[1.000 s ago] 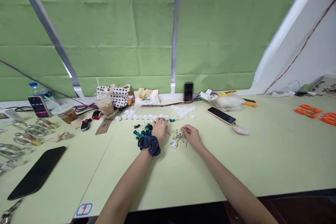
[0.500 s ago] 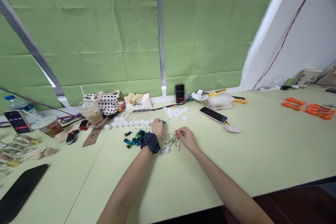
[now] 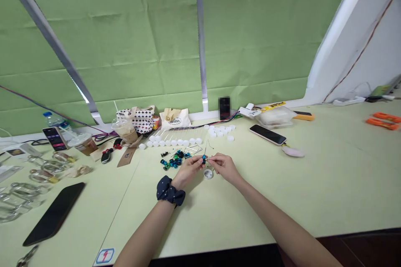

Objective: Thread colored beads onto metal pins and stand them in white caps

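- Start at white cap (image 3: 208,174); contents too small to tell.
- Just beyond cap: blue piece (image 3: 204,159), pinched in left hand (image 3: 189,170); best kept steady.
- Right of cap: right hand (image 3: 226,167), pinched narrow, cannot tell on what; press lightly.
- Beyond cap, leftward: blue-green pieces (image 3: 173,162), overlapping, uncountable.

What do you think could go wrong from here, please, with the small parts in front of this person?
The small shiny blue part might slip, as only the fingertips of the left grip seem to hold it, with the right grip close against it.

If dropped, it could be mixed up with the loose blue, green and black pieces nearby.

The shallow round white dish sits close enough to be knocked.
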`<act>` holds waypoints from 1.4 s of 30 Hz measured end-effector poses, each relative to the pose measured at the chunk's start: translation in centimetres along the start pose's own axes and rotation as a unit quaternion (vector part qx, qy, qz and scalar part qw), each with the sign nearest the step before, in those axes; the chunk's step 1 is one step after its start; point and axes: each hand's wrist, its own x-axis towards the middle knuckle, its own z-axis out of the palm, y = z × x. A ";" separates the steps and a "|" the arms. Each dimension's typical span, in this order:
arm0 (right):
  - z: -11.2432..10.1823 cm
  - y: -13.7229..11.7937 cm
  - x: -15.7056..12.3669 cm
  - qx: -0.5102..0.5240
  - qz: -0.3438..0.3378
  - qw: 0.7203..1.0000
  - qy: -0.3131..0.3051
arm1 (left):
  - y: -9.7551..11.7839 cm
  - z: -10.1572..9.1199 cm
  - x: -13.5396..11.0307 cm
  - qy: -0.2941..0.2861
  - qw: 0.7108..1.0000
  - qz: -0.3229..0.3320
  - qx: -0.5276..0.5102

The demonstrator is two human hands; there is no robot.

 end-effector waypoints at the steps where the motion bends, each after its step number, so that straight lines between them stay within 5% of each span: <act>1: 0.1 -0.1 0.0 0.007 0.008 1.000 0.003 | 0.1 0.1 -0.2 0.000 1.000 0.003 0.009; 8: 0.4 -0.5 -0.1 0.049 0.070 0.996 0.000 | 0.1 0.5 -0.6 0.021 0.998 0.036 0.051; 13: 0.3 -0.8 -0.2 0.125 0.150 0.980 -0.036 | 0.1 0.4 -0.9 0.069 0.978 0.139 0.141; 19: -0.8 -0.9 -0.2 0.212 0.221 0.940 -0.151 | 0.4 0.0 -1.1 0.046 0.950 0.189 0.245; 27: -1.7 -2.1 -0.7 0.233 0.220 0.871 -0.374 | 2.6 0.4 -2.2 -0.092 0.970 0.151 0.168; 33: -0.4 -2.4 -1.1 0.213 0.127 0.903 -0.351 | 3.2 0.5 -2.4 -0.091 0.971 0.174 0.137; 42: 0.0 -1.9 -1.3 0.194 0.101 0.930 -0.295 | 3.1 0.3 -2.5 -0.079 0.972 0.182 0.128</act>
